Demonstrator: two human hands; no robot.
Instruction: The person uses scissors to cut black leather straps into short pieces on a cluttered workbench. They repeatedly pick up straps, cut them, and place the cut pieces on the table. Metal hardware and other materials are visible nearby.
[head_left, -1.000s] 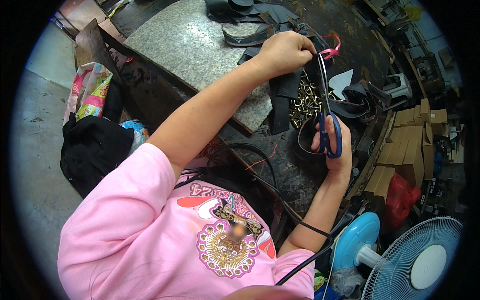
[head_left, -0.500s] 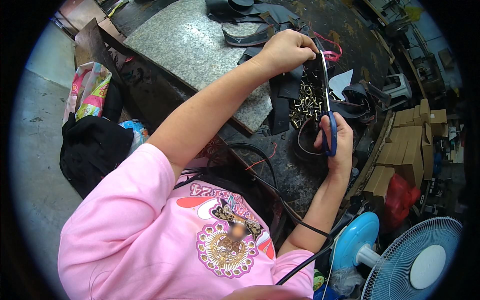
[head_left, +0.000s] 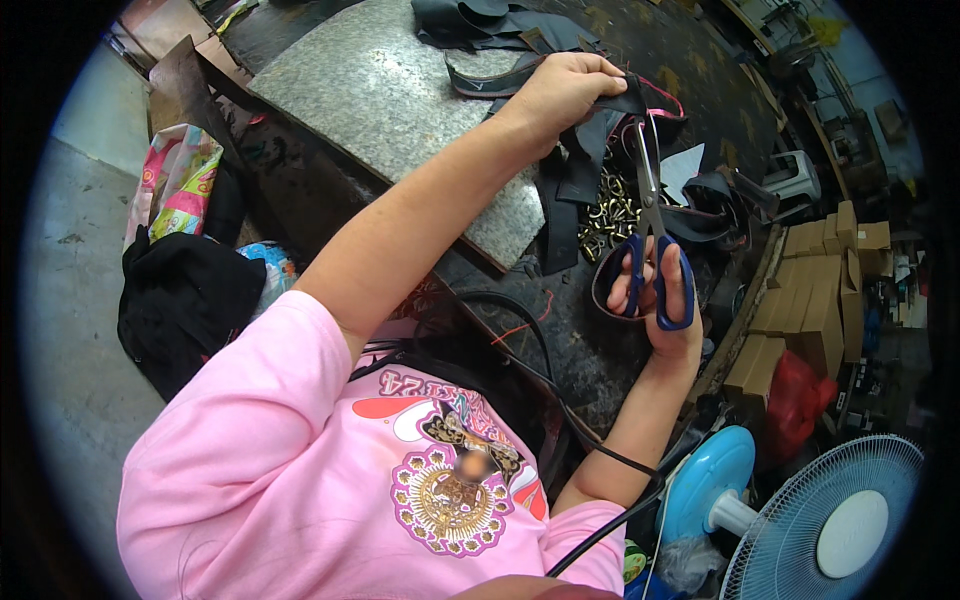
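Pinched between the thumb and fingers of my left hand (head_left: 568, 95) is the end of a black strip (head_left: 630, 100), held up over the table. My right hand (head_left: 673, 290) has its fingers through the blue handles of a pair of scissors (head_left: 649, 190). The blades are spread and point up at the strip's lower edge. Beside the blades lies a pile of small brass-coloured metal fittings (head_left: 612, 210). A dark curved band (head_left: 603, 285) sits by the right fingers, partly hidden. More black strips (head_left: 560, 230) lie under my left wrist.
A speckled stone slab (head_left: 350, 90) covers the left of the dark table. Black strips (head_left: 490, 22) are heaped at its far edge. A pink ribbon (head_left: 665, 98) and a white scrap (head_left: 683, 168) lie beyond the scissors. Cardboard boxes (head_left: 800, 290) and a fan (head_left: 850, 530) stand at right.
The scissors' blades have gone from closed to spread, and my right fingers have opened with the handles. My left hand has shifted slightly left and up, with more of the strip showing.
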